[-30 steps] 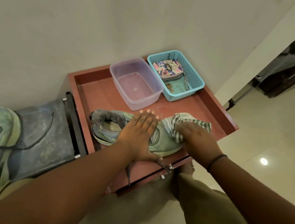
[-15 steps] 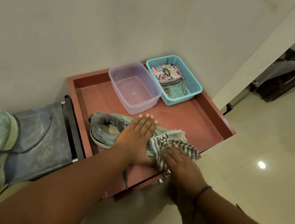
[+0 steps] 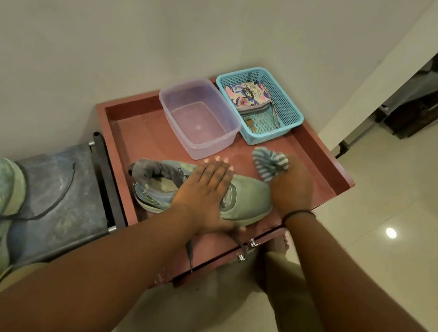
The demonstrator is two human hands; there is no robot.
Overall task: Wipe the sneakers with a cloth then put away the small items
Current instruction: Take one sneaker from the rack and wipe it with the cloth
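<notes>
My left hand point(image 3: 204, 189) lies flat on the sneaker point(image 3: 247, 197), near the desk's point(image 3: 139, 134) front edge. My right hand point(image 3: 291, 185) has its grip on the cloth point(image 3: 267, 163) beside the toe. Bare desk lies toward the right rim; tub point(image 3: 198, 119) and basket point(image 3: 288, 105) line the back.

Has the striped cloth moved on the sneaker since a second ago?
Yes. The right hand has swept the cloth off the sneaker's toe, toward the blue basket.
</notes>
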